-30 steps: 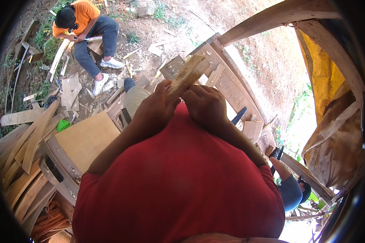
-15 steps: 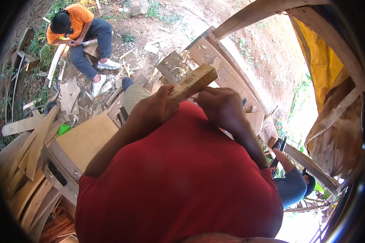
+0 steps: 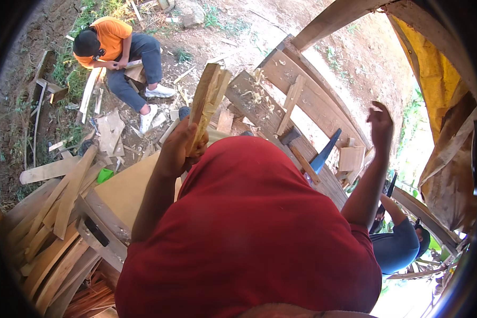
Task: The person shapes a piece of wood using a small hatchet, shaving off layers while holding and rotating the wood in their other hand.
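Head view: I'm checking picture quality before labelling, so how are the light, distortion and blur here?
Head view: hard sunlight, with the ground at the lower right edge washed out white; fisheye bends the workbench planks and leaves a black rim; the raised right hand is slightly smeared; the left hand and its wood piece are fairly sharp.

Outdoor work yard, bright sun. Bare dirt ground littered with wood offcuts; grass patch at upper left. Stack of planks lower left, flat plywood sheet beside it. Curved timber frame runs across centre right. Yellow tarpaulin hangs at right edge.
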Tool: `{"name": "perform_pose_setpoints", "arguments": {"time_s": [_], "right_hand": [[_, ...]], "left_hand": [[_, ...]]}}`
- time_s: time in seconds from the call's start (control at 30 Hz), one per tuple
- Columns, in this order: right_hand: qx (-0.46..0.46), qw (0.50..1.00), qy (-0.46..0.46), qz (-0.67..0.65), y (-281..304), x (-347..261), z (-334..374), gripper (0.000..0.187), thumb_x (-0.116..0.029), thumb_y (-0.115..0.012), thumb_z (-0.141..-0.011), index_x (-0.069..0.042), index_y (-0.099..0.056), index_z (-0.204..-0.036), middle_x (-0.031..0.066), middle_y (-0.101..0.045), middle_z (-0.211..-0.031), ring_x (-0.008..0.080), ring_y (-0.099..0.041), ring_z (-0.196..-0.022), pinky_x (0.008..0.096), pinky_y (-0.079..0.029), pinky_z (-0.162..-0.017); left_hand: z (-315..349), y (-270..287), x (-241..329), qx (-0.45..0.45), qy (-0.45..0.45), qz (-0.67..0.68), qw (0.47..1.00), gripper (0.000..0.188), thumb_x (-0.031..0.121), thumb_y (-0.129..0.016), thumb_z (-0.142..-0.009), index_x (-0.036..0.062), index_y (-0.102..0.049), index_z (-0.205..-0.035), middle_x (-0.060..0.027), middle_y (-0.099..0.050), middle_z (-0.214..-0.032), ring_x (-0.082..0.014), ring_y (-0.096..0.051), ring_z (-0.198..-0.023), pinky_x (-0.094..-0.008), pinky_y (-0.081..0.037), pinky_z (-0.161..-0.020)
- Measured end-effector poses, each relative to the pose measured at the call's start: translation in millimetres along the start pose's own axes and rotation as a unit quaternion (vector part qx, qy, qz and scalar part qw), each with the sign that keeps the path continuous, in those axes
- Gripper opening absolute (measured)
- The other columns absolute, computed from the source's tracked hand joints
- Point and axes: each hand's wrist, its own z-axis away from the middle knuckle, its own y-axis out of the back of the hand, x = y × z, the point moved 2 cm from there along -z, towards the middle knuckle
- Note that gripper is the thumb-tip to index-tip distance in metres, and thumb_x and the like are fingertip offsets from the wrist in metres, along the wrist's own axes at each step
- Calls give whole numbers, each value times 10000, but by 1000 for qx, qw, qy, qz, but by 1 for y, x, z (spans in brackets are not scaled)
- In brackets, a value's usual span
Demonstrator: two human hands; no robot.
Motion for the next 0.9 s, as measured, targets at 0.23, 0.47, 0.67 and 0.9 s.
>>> {"name": "perform_pose_setpoints", "arguments": {"time_s": [0.23,0.47,0.67,0.9], "right_hand": [[-42,998,11,-41,-145,39,8,613,-79,-741,-968,-56,-546,-1548,189,-684,-1430,234,-746,-969,372,-608,-889],[-257,855,84,-443,-148,-151,67,726,-452,-647,-1089,-5,-401,-1605,213,-692,-1394,282,-670,-1278,419,-517,-1098],[-287,672,4,-683,-147,-183,82,673,-448,-604,-1114,6,-408,-1570,159,-672,-1328,265,-679,-1182,443,-551,-1036],[-237,653,-95,-713,-147,-169,81,556,-399,-592,-1123,-16,-475,-1508,148,-676,-1334,274,-682,-1242,476,-566,-1063]], "left_hand": [[-20,-16,8,-79,36,79,993,477,456,-478,-1129,29,-557,-1326,-75,-538,-836,-140,-516,-579,-263,-409,-443],[-48,-69,23,-274,108,115,949,685,463,-327,-1146,-55,-367,-1593,-107,-558,-834,-150,-465,-468,-311,-429,-375],[-61,-103,18,-300,180,120,929,698,465,-271,-1145,-66,-443,-1564,-139,-622,-868,-148,-516,-540,-298,-481,-495],[-66,-109,15,-245,91,-98,960,663,483,-372,-1154,-68,-481,-1506,-185,-688,-1053,-200,-710,-924,-368,-619,-854]]}}
